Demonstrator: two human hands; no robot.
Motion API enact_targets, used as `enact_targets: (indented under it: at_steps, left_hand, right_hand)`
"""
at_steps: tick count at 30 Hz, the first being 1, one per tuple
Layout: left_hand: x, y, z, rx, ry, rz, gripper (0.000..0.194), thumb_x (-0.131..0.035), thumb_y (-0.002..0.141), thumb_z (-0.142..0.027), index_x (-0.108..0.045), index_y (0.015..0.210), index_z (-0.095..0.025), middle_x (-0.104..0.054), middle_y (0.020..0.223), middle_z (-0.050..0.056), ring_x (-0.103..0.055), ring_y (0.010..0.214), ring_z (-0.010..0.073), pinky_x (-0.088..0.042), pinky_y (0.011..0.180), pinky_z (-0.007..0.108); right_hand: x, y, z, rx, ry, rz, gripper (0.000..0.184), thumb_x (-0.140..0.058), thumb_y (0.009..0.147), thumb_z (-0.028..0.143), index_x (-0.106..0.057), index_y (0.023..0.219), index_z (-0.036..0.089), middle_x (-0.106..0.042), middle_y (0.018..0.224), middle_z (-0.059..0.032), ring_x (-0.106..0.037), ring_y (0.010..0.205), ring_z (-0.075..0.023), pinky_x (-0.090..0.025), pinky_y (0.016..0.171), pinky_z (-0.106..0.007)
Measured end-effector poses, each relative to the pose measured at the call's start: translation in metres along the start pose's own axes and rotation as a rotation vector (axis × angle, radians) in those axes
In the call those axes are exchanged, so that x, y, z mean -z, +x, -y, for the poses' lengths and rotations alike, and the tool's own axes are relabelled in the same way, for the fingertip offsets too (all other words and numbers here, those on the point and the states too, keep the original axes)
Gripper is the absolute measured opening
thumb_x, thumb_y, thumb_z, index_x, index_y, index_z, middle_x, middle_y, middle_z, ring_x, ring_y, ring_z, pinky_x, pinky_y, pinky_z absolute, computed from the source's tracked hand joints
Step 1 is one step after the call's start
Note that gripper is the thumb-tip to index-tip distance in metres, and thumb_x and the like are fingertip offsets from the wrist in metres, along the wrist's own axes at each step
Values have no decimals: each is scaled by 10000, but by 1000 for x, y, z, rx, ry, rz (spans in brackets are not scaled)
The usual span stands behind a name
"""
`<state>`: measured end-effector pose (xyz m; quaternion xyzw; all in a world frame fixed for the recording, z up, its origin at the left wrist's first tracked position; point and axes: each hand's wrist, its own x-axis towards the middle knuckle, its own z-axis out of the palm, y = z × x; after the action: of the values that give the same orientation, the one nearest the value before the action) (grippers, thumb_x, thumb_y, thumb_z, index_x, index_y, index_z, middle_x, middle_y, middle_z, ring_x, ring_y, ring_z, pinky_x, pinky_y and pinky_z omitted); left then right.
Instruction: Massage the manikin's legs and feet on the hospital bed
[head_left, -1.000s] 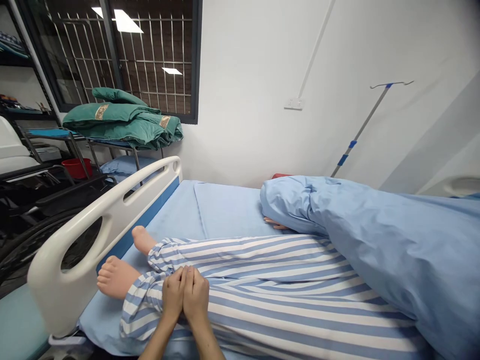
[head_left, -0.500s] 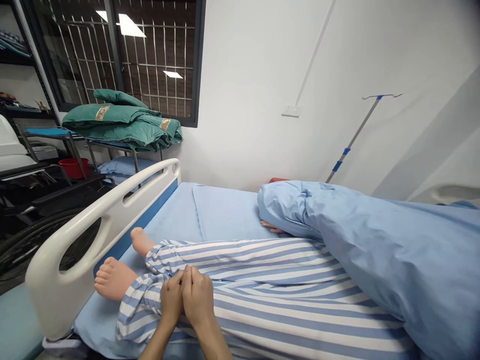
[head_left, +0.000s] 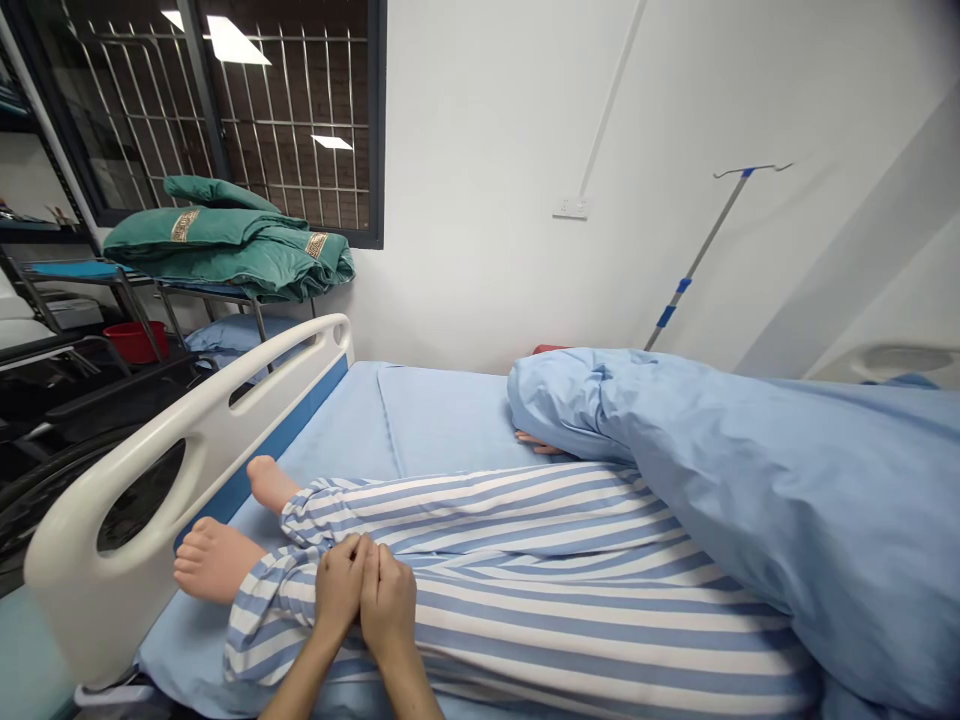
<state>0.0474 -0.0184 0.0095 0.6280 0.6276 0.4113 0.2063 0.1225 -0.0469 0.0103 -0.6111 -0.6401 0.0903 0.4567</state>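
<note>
A manikin patient lies on the hospital bed in blue-and-white striped pyjamas (head_left: pixel 517 550), its bare feet (head_left: pixel 216 560) pointing to the left. My left hand (head_left: pixel 339 588) and my right hand (head_left: pixel 388 605) sit side by side on the striped trouser leg just above the ankle, fingers curled against the cloth and touching each other. A light blue blanket (head_left: pixel 750 480) covers the upper body and hides the head. Only the manikin's hand (head_left: pixel 536 444) shows beneath the blanket's edge.
A white bed side rail (head_left: pixel 150 460) runs along the left of the mattress. Beyond it stand a wheelchair, a metal rack with folded green quilts (head_left: pixel 225 240), and a red basin (head_left: pixel 135 342). An IV pole (head_left: pixel 697 260) rises by the wall at the back right.
Both hands stay on the same trouser leg, pressed together. The whole scene has shifted slightly left in the view as my head moved.
</note>
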Motion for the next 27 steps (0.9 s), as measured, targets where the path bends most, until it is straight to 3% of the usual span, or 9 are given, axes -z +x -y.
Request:
enact_targets:
  at_steps: [5, 8, 10, 14, 20, 23, 27]
  left_hand:
    - [9, 0, -44, 116, -378, -14, 379, -432, 753, -437, -269, 499, -210, -288, 459, -62, -298, 478, 86, -280, 473, 220]
    - [8, -4, -61, 130, -497, -42, 390, -455, 743, -428, -229, 507, -215, -239, 471, -69, -258, 473, 78, -270, 455, 214]
    - [2, -7, -58, 141, -486, -82, 377, -435, 751, -413, -232, 501, -217, -253, 460, -65, -268, 466, 81, -272, 453, 216]
    - [-13, -15, -29, 48, -245, -136, 349, -405, 748, -417, -356, 473, -207, -392, 419, -33, -331, 441, 96, -276, 474, 231]
    - [-19, -16, -10, -55, -41, -110, 351, -373, 784, -406, -440, 505, -205, -498, 444, -1, -394, 437, 109, -281, 494, 235]
    - [-20, -15, -10, -60, 9, -121, 355, -350, 804, -379, -447, 511, -203, -521, 454, 3, -409, 444, 113, -279, 499, 232]
    - [-26, -17, -7, -32, 126, -101, 318, -385, 799, -322, -492, 527, -196, -574, 499, 10, -456, 487, 120, -255, 516, 232]
  right_hand:
    - [2, 4, -4, -94, 149, 13, 418, -217, 941, 291, -503, 652, 192, -582, 566, -20, -533, 524, -136, -261, 506, -247]
    - [2, 4, -8, -112, 194, 24, 420, -222, 936, 312, -492, 637, 193, -559, 540, -13, -499, 492, -134, -252, 494, -250]
    - [3, 5, -9, -122, 228, 6, 406, -242, 930, 319, -492, 636, 192, -555, 540, -13, -492, 490, -131, -260, 491, -246]
    - [5, 3, -8, -156, 338, -62, 374, -291, 917, 328, -487, 631, 190, -539, 537, -4, -492, 497, -118, -295, 497, -225]
    - [3, 3, -7, -185, 367, -59, 371, -308, 908, 355, -490, 630, 191, -534, 529, -1, -490, 490, -121, -300, 487, -229]
    - [10, 11, -7, -173, 297, -27, 393, -294, 914, 340, -498, 614, 189, -550, 540, -8, -494, 495, -119, -292, 483, -228]
    - [35, 23, 1, -62, 87, 51, 407, -280, 924, 322, -487, 600, 189, -525, 504, 1, -477, 477, -117, -246, 486, -246]
